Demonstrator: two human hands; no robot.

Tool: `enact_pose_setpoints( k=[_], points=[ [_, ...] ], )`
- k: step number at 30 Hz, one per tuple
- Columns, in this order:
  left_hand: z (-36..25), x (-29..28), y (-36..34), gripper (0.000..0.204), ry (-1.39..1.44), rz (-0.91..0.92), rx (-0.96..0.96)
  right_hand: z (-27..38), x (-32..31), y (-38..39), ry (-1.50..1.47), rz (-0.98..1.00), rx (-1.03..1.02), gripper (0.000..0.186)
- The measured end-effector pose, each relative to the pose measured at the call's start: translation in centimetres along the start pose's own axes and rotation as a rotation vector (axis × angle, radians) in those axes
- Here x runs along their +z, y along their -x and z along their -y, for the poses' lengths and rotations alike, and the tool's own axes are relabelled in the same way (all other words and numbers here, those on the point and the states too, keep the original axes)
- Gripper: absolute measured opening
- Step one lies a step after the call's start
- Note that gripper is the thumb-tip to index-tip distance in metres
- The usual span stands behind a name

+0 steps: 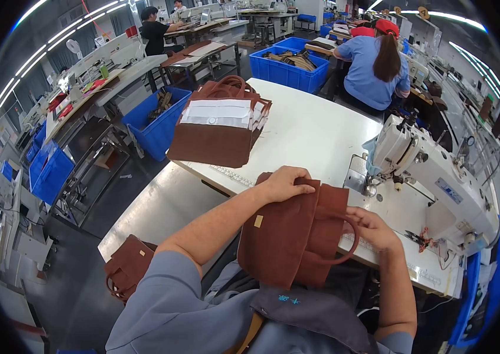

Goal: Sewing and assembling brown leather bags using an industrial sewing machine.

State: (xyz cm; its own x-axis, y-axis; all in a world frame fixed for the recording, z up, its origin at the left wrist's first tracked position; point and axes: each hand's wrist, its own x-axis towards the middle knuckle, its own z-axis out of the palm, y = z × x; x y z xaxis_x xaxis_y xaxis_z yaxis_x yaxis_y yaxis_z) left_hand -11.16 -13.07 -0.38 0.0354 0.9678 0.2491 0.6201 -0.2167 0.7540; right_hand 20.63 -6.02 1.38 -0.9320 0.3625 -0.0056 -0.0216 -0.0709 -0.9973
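Observation:
A reddish-brown handbag [279,230] with a small gold plate on its front leans between my body and the table edge. My left hand [287,184] is closed on its upper edge, thumb lying over the panel. My right hand [372,227] is closed at the bag's right side, beside the curved handle [344,248]; the bag hides some of its fingertips. A stack of brown bag pieces [211,141] with white pieces and handles lies at the far left of the white table [309,130].
A white sewing machine [433,177] stands at the right, with scissors [415,238] on the table before it. Another brown handbag [130,265] rests at lower left on a metal surface [149,212]. Blue crates [154,127] stand beyond; a person in blue [374,68] sits ahead.

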Motion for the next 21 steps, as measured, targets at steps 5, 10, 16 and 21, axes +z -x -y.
enact_pose_setpoints(
  k=[5,10,16,21],
  points=[
    [-3.7,4.8,-1.2,0.029,0.010,-0.005,0.197,1.9,-2.0,1.2,0.190,-0.276,0.025,0.051],
    [-6.3,5.5,1.2,0.028,-0.124,-0.083,0.286,2.2,2.5,-1.7,1.311,-0.367,0.019,0.029],
    [6.1,-6.9,18.8,0.051,-0.680,-0.883,-0.254,-1.5,0.0,-1.0,0.780,-0.527,-0.134,0.015],
    [13.2,-13.9,49.9,0.069,-1.267,-1.210,-1.566,-1.4,-0.3,-2.1,0.806,-0.530,-0.089,0.029]
  ],
)
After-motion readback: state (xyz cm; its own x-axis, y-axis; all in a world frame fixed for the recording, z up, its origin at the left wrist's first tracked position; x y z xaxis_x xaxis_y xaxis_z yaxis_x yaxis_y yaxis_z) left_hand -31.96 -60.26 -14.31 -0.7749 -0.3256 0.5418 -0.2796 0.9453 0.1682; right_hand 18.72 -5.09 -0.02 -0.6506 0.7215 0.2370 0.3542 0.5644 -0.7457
